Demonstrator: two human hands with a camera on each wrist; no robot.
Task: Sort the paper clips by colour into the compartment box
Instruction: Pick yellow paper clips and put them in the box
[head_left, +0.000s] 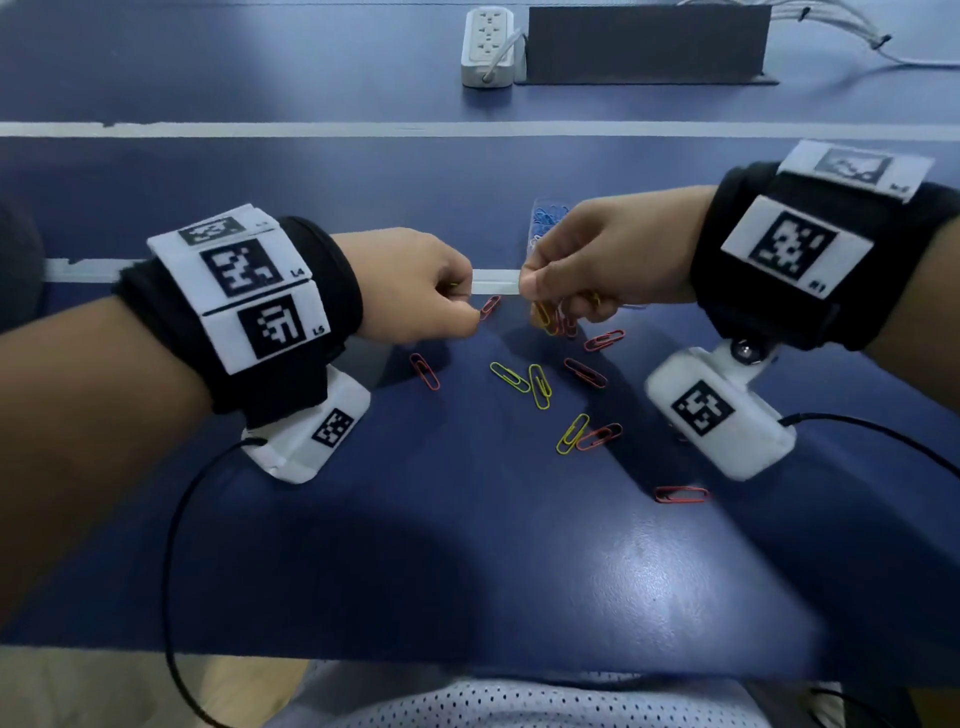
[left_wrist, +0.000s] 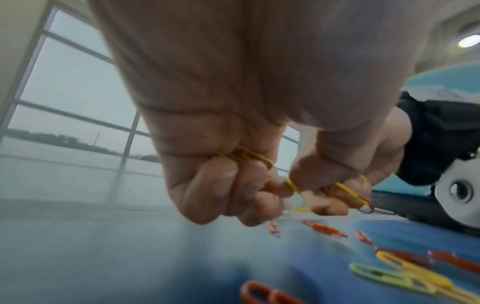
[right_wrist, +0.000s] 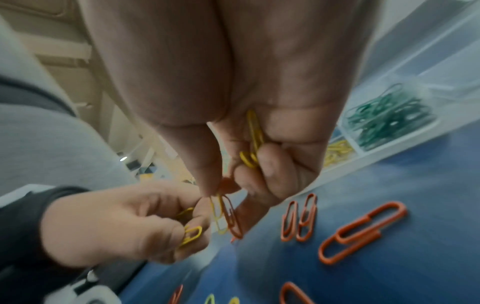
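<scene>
Left hand (head_left: 415, 288): yellow clips (left_wrist: 244, 157) gripped | right hand (head_left: 597, 260): yellow and red clips (right_wrist: 228, 216) pinched | red clips (head_left: 595, 371) scattered on desk (head_left: 467, 545)

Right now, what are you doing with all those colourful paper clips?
A person is sorting paper clips by colour. The left hand grips yellow clips in its curled fingers. The right hand also holds yellow clips and pinches a red clip with a yellow one. More red and yellow clips lie loose on the blue table. The compartment box already holds green clips.
</scene>
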